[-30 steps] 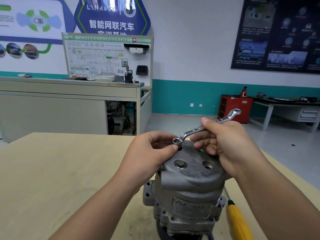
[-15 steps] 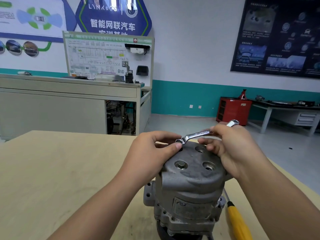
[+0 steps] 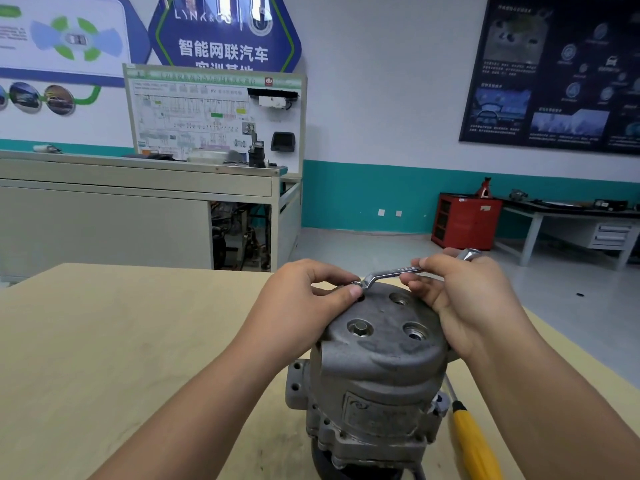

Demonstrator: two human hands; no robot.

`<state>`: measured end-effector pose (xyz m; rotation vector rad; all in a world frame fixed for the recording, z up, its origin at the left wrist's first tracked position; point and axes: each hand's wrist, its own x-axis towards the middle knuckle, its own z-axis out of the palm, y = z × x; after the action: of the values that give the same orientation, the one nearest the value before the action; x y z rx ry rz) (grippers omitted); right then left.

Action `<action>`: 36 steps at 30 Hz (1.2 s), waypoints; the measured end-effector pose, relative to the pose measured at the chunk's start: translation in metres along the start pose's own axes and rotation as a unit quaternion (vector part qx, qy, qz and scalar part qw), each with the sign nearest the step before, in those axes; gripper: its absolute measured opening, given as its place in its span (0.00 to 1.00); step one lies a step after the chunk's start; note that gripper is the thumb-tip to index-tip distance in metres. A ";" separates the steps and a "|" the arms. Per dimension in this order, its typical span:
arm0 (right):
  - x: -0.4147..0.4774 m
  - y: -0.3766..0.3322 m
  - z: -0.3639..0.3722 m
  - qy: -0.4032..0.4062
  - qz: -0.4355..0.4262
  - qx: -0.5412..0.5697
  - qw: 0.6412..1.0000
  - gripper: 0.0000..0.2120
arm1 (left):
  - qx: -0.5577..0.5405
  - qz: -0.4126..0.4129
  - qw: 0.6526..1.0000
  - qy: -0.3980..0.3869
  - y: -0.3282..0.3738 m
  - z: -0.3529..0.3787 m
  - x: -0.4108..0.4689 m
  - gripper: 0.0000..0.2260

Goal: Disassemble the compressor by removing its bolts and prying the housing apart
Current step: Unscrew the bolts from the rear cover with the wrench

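head view: the compressor (image 3: 377,375) stands on end on a light wooden table (image 3: 121,341), near the table's right front, its grey cast end cover (image 3: 384,344) facing up. the cover carries four round recesses; a hex bolt (image 3: 360,328) sits in the near-left one, and what the two right-hand recesses hold is not clear. an offset ring wrench (image 3: 391,271) lies across the far side of the cover, its ring end down at the far-left recess and its shank running up and to the right. the left hand (image 3: 304,303) rests against the left edge of the cover with fingers curled, thumb and forefinger pinching the ring end of the wrench where it meets the cover (the fastener under the ring is hidden by the fingertips). the right hand (image 3: 474,299) is closed around the wrench shank, fingers wrapped over it, with the far end of the tool showing just past the knuckles; the heel of this hand lies against the right side of the cover. a yellow-handled screwdriver (image 3: 474,445) lies on the table just right of the compressor's base, its shaft pointing away toward the far edge. background: a wiring training board (image 3: 214,116) on a grey bench to the left, a red cabinet (image 3: 464,221) and a grey workbench (image 3: 571,220) at the right wall, a dark poster (image 3: 554,71) above them.
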<state>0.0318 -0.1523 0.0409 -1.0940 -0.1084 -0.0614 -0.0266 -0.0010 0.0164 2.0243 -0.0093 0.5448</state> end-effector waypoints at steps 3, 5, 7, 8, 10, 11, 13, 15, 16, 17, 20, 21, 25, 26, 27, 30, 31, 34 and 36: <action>0.003 0.002 -0.003 0.027 0.000 -0.049 0.998 0.10 | -0.063 -0.032 0.997 -0.009 -0.002 0.002 -0.002 0.02; 0.003 0.003 -0.003 0.035 -0.017 -0.092 0.995 0.09 | -0.122 -0.057 0.991 -0.027 -0.003 0.004 -0.003 0.04; 0.004 0.001 -0.001 0.025 -0.020 -0.137 0.990 0.14 | -0.168 -0.073 0.982 -0.042 -0.007 0.006 -0.005 0.06; 0.006 0.000 0.000 0.013 -0.019 -0.159 0.987 0.26 | -0.196 -0.081 0.976 -0.053 -0.008 0.008 -0.006 0.07; 0.007 -0.002 0.003 -0.035 -0.023 -0.247 0.968 0.37 | -0.248 -0.091 0.962 -0.073 -0.010 0.010 -0.009 0.09; 0.006 -0.002 0.007 -0.060 -0.026 -0.309 0.949 0.35 | -0.260 -0.088 0.959 -0.074 -0.011 0.011 -0.010 0.09; 0.002 -0.001 0.015 -0.102 -0.045 -0.426 0.898 0.27 | -0.266 -0.077 0.959 -0.066 -0.013 0.013 -0.012 0.08; 0.001 0.003 0.023 -0.132 -0.065 -0.490 0.859 0.24 | -0.266 -0.063 0.960 -0.058 -0.014 0.015 -0.011 0.07; 0.000 0.005 0.026 -0.148 -0.067 -0.510 0.845 0.23 | -0.266 -0.055 0.961 -0.056 -0.014 0.015 -0.011 0.07; -0.001 0.006 0.029 -0.164 -0.071 -0.522 0.834 0.22 | -0.264 -0.048 0.962 -0.055 -0.015 0.016 -0.012 0.08; -0.004 0.006 0.035 -0.192 -0.074 -0.513 0.833 0.13 | -0.259 -0.031 0.965 -0.040 -0.019 0.018 -0.013 0.14; -0.004 0.005 0.036 -0.199 -0.077 -0.499 0.840 0.11 | -0.260 -0.029 0.965 -0.031 -0.021 0.019 -0.015 0.16; -0.004 0.007 0.038 -0.249 -0.104 -0.486 0.831 0.13 | -0.287 -0.026 0.958 -0.004 -0.027 0.022 -0.019 0.20; -0.004 0.008 0.039 -0.262 -0.109 -0.490 0.824 0.11 | -0.293 -0.027 0.956 -0.001 -0.028 0.022 -0.019 0.20; -0.004 0.009 0.039 -0.273 -0.113 -0.491 0.819 0.09 | -0.299 -0.028 0.954 0.000 -0.028 0.022 -0.020 0.21; -0.006 0.009 0.042 -0.301 -0.126 -0.490 0.808 0.09 | -0.307 -0.039 0.951 0.001 -0.027 0.024 -0.020 0.21; -0.008 0.009 0.043 -0.314 -0.127 -0.484 0.807 0.11 | -0.311 -0.043 0.949 0.003 -0.026 0.024 -0.021 0.21; -0.015 0.012 0.047 -0.337 -0.147 -0.477 0.798 0.19 | -0.330 -0.048 0.943 -0.008 -0.024 0.025 -0.021 0.22; -0.017 0.014 0.046 -0.321 -0.191 -0.506 0.777 0.24 | -0.337 -0.047 0.940 -0.016 -0.021 0.025 -0.022 0.23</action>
<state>0.0135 -0.1048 0.0473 -2.1346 -1.0180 -0.1147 -0.0319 -0.0159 -0.0197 1.3529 -0.1051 0.3768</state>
